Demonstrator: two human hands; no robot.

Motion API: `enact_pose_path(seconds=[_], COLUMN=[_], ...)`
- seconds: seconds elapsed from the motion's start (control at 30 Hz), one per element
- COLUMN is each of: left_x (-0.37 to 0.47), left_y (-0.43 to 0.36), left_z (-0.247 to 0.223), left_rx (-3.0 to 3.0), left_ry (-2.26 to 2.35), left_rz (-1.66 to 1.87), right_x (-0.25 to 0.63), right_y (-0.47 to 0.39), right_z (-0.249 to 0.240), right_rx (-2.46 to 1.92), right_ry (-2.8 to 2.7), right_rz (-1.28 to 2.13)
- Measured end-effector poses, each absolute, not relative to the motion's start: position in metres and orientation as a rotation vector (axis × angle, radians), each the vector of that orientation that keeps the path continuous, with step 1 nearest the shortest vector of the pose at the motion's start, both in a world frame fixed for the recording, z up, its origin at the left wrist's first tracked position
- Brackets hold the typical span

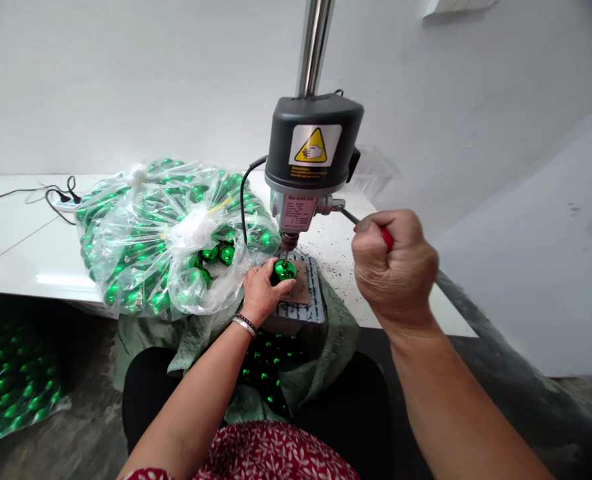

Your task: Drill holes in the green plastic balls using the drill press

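Observation:
My left hand [265,290] grips a shiny green ball ornament [285,269] on a brown board [300,285] that lies over the metal base [318,300] of a bench drill press [316,150]. Right above the ball is the drill chuck [289,241]; whether the bit touches the ball I cannot tell. With its fingers wrapped round the red knob, my right hand [399,267] holds the feed lever [349,215] at the machine's right side. Dark shavings dot the base and the white tabletop around it.
An open clear plastic bag [136,267] of green balls stands left of the drill. Below the base, a green cloth sack [333,340] holds more balls. Another bag of balls [13,380] rests on the floor at left. A power strip [66,204] with cords lies at the back left.

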State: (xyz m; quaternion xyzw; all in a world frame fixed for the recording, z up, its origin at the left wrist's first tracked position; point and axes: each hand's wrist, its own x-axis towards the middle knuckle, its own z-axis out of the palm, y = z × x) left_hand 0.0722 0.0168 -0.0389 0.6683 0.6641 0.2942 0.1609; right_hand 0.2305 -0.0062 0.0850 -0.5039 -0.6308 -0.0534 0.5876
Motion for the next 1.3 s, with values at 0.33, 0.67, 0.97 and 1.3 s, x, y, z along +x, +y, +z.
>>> enact_pose_path(seconds=[0.33, 0.67, 0.97, 1.3], left_x=[0.072, 0.068, 0.017, -0.028], left_y=[0.017, 0.010, -0.055, 0.004], left_z=[-0.042, -0.036, -0.023, 0.005], left_rx=[1.901, 1.809, 1.914, 1.683], left_ry=[1.901, 1.735, 1.428, 2.110], left_rz=[0.857, 1.041, 0.912, 1.069], right_x=[0.231, 0.231, 0.224, 0.222], right_y=[-0.006, 0.016, 0.021, 0.019], right_z=[0.055, 0.142, 0.144, 0.146], right_rx=[-1.068, -1.291, -1.257, -1.260], right_ry=[-1.515, -1.438, -1.373, -1.365], right_rz=[-0.313, 0.058, 0.041, 0.060])
